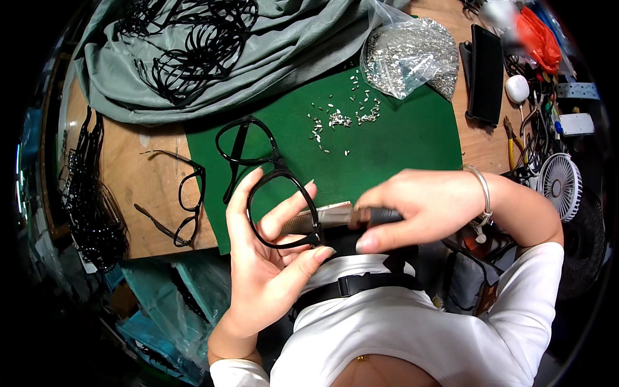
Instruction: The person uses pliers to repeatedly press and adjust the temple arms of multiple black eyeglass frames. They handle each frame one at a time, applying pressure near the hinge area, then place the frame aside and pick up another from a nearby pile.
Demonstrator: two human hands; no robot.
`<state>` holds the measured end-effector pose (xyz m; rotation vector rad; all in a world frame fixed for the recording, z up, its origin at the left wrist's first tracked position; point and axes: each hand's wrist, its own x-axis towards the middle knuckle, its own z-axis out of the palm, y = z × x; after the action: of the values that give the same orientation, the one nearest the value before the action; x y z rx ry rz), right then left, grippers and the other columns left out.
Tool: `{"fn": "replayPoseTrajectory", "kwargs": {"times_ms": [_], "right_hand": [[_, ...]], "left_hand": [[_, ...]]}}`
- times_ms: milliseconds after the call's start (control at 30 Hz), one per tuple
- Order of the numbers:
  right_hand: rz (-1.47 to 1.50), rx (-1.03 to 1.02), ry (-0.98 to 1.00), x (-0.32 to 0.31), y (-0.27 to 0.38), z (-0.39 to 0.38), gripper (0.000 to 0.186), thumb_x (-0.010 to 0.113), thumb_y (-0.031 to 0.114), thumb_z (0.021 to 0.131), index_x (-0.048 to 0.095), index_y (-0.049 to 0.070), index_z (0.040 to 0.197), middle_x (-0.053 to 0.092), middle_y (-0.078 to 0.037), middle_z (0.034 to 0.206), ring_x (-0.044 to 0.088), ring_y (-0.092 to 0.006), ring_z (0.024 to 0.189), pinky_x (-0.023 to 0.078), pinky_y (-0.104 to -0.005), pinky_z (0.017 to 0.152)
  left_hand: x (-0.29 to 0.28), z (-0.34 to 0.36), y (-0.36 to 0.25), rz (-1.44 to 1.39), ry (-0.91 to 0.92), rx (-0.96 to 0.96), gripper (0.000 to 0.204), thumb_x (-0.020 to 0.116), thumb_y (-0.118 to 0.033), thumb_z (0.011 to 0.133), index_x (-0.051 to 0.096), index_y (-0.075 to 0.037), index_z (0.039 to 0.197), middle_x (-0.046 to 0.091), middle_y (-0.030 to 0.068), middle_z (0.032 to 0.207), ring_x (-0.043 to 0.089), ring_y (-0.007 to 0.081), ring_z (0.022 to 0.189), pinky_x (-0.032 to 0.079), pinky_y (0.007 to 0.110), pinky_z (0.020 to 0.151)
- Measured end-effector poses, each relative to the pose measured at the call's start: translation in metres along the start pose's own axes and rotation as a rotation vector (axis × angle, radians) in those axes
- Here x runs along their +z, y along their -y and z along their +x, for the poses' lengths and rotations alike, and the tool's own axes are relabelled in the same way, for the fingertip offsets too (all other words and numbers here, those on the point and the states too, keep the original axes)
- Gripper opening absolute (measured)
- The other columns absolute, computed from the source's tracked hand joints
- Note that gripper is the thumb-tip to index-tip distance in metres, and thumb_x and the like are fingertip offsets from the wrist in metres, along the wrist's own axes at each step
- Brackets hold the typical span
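Observation:
My left hand [261, 280] is closed on a black eyeglass frame [278, 166], with thumb and fingers around its near rim. The far rim and a folded-in temple reach out over the green mat [400, 145]. In my right hand [429, 201] is a tool with a black handle [385, 216] and a flat metal part. That metal part passes behind the near rim, close to my left fingers. Whether it touches the frame I cannot tell, nor exactly what kind of tool it is.
Small shiny pieces [340, 119] lie scattered on the mat, below a clear bag [409, 58] full of them. Another eyeglass frame [192, 200] rests at left, near hanging black strands [93, 200]. Grey cloth [290, 39], a phone-like black case [483, 74], pliers [511, 145] and a fan [560, 186] surround the mat.

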<state>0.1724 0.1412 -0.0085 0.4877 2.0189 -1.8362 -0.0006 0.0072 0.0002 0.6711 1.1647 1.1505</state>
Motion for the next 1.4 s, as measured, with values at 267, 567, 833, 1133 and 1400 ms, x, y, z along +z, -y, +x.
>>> {"fn": "replayPoseTrajectory", "kwargs": {"times_ms": [267,567,833,1133,1400], "right_hand": [[-0.752,0.019,-0.680,0.025,-0.045,0.023,0.035,0.060,0.026,0.074,0.050,-0.001,0.093,0.057,-0.013,0.073,0.058,-0.0289,0.071,0.046,-0.0365,0.066],[-0.547,0.069,-0.765,0.006,-0.046,0.028,0.015,0.059,0.010,0.069,0.052,0.000,0.078,0.055,-0.017,0.073,0.055,-0.0338,0.070,0.045,-0.0411,0.065],[-0.765,0.048,-0.782,0.016,-0.058,0.044,0.016,0.058,0.007,0.068,0.049,0.002,0.080,0.053,-0.012,0.076,0.054,-0.0276,0.074,0.042,-0.0367,0.066],[0.296,-0.095,-0.741,0.042,-0.006,0.027,0.016,0.056,0.014,0.081,0.051,0.000,0.081,0.053,-0.004,0.065,0.052,-0.0085,0.063,0.043,-0.0253,0.057],[0.641,-0.162,-0.751,0.059,-0.004,0.043,0.014,0.055,0.013,0.084,0.047,0.001,0.085,0.051,0.000,0.062,0.047,-0.0030,0.054,0.039,-0.0185,0.048]], "left_hand": [[-0.002,0.002,0.014,0.118,-0.059,-0.028,0.083,0.061,0.008,0.069,0.007,-0.009,0.130,0.047,0.0158,0.109,0.052,0.0074,0.074,0.043,0.018,0.064],[0.004,-0.026,0.044,0.035,-0.156,0.045,0.073,0.051,0.015,0.072,0.011,-0.008,0.128,0.052,0.0184,0.101,0.057,0.0128,0.073,0.048,0.027,0.075],[0.002,-0.023,0.032,-0.351,0.021,-0.217,0.057,0.043,0.011,0.067,0.024,-0.009,0.117,0.048,0.0206,0.106,0.056,0.0255,0.088,0.048,0.037,0.077],[0.020,-0.018,0.054,-0.048,-0.131,-0.024,0.030,0.043,0.004,0.084,0.028,0.004,0.110,0.055,0.0135,0.088,0.059,0.0142,0.079,0.048,0.024,0.069],[0.022,-0.013,0.051,0.083,-0.149,0.115,0.055,0.039,0.015,0.076,0.022,-0.001,0.126,0.050,0.0177,0.104,0.059,0.0183,0.079,0.048,0.025,0.072]]}}
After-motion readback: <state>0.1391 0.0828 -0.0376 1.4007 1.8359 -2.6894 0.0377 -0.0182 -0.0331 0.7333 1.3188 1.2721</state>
